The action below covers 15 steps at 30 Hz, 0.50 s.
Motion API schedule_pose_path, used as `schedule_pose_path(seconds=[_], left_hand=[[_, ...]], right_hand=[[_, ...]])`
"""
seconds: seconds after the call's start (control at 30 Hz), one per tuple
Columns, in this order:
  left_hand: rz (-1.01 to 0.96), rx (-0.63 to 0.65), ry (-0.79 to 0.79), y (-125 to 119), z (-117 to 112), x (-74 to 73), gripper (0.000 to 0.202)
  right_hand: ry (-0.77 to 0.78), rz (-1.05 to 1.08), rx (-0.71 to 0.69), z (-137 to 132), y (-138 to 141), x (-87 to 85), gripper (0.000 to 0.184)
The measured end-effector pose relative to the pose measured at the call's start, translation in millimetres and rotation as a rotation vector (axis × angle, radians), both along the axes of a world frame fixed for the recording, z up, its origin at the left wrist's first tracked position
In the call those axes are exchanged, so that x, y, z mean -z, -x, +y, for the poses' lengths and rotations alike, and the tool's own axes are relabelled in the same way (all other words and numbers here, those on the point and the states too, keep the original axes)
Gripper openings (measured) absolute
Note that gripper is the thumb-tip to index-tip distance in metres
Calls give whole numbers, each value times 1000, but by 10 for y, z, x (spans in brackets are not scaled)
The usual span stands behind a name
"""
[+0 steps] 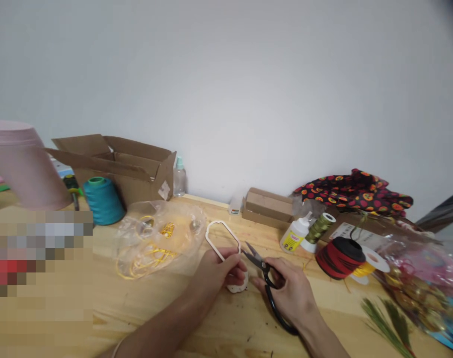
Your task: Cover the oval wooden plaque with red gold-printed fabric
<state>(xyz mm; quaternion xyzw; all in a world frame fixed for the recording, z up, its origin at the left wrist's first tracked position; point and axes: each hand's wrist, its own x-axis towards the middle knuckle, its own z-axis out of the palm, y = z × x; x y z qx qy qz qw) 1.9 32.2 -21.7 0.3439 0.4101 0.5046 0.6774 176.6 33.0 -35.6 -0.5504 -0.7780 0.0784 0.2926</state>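
Note:
My left hand (228, 266) grips a white, scalloped-edged frame (222, 224) with an open middle, its fingers closed over the lower half. The frame's bottom end shows below the fingers, and the rest of that part is hidden. In my right hand (288, 286) is a pair of black-handled scissors (262, 263). Their blades are slightly apart and point up and left, close beside the frame's right edge. Whether the blades touch anything there I cannot tell.
Left: a clear bag (159, 243) with yellow cord, a teal thread cone (103, 201), a cardboard box (114, 169), a pink bin (23, 164). Right: a glue bottle (294, 236), a green thread spool (320, 228), a red-black cord spool (340, 257), green tassels (388, 318).

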Motion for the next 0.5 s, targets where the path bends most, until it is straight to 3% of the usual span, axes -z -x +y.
schedule_pose_path(seconds=[0.1,0.5], left_hand=[[1,-13,9,-11,0,-14,14],[9,-10,24,-1,-9,-35,15]], right_hand=[[-8,-36,-36,-13,1,-18,24],[61,-65,57,8,37,12,24]])
